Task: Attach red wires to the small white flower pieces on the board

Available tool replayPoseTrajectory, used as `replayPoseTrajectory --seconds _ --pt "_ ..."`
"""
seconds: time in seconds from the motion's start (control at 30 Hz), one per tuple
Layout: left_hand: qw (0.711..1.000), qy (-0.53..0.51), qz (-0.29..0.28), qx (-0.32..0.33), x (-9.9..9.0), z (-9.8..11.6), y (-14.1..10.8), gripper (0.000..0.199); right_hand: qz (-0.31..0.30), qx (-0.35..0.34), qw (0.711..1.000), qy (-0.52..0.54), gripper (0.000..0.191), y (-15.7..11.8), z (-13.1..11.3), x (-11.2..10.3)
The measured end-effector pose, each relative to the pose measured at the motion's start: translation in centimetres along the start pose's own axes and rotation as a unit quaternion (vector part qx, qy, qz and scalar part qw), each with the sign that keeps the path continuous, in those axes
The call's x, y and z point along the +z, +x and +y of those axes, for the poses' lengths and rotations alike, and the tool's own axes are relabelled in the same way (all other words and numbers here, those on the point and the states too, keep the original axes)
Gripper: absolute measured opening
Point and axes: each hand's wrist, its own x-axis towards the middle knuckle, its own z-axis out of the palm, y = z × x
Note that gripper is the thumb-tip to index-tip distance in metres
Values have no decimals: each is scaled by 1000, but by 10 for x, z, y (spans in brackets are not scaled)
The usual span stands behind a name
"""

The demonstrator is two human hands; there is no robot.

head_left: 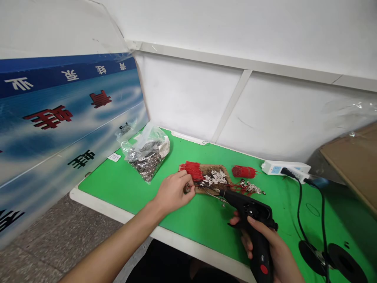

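My right hand [275, 247] is wrapped around the grip of a black soldering gun [251, 212], its tip pointing left over a brown board [226, 169]. Close to that tip, at the board's left edge, my left hand [173, 190] is closed in a pinch. What its fingers hold is mostly hidden; something small and brownish shows between them. Red wires [191, 169] lie side by side on the board's left part, beside a heap of small silvery metal pieces [217, 177].
Right of the board lie a tied red wire bundle [244, 171] and a pile of metal pieces with red wires [253, 188]. A clear bag of metal parts [147, 157] stands at left. A power strip [285, 169], black cables [323, 224] and a black reel [346, 264] occupy the right.
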Motion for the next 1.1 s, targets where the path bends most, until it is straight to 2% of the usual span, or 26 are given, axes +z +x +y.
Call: replayPoseTrajectory --seconds 0.13,0.33,0.43,0.6,0.83,1.0,1.1 --pt "1000 -7 -2 -12 0 0 1 10 -14 12 996 90 50 -8 -4 -5" --pt "1000 -9 2 -11 0 -1 -1 10 72 -26 982 174 46 -14 -10 -28" --pt "1000 -5 -2 -17 1 -1 -1 11 91 -47 968 228 44 -13 -5 -42" --pt "1000 5 -9 -19 1 0 0 13 56 -87 960 259 40 -7 5 -55" --pt "1000 0 -14 -24 -1 2 1 15 67 -74 961 260 40 -6 2 -52" --pt "999 -28 -18 -31 -3 2 1 17 25 -100 958 266 41 -5 6 -57" --pt "998 -49 -16 -26 -4 -1 0 21 27 -104 955 275 43 -4 7 -58"
